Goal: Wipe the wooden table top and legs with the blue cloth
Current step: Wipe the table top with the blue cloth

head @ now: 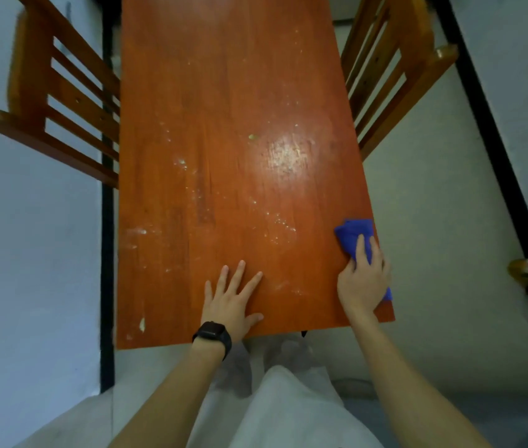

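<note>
Right hand [363, 279] grips the blue cloth [353, 236] at the wooden table top's [224, 124] right edge. Left hand [232, 300] lies flat, fingers spread (holding nothing).

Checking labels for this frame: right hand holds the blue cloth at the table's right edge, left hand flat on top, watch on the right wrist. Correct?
No: the head view shows the watch on the left wrist. The rest holds: right hand grips the blue cloth at the right edge of the table, left hand flat on top.
</note>
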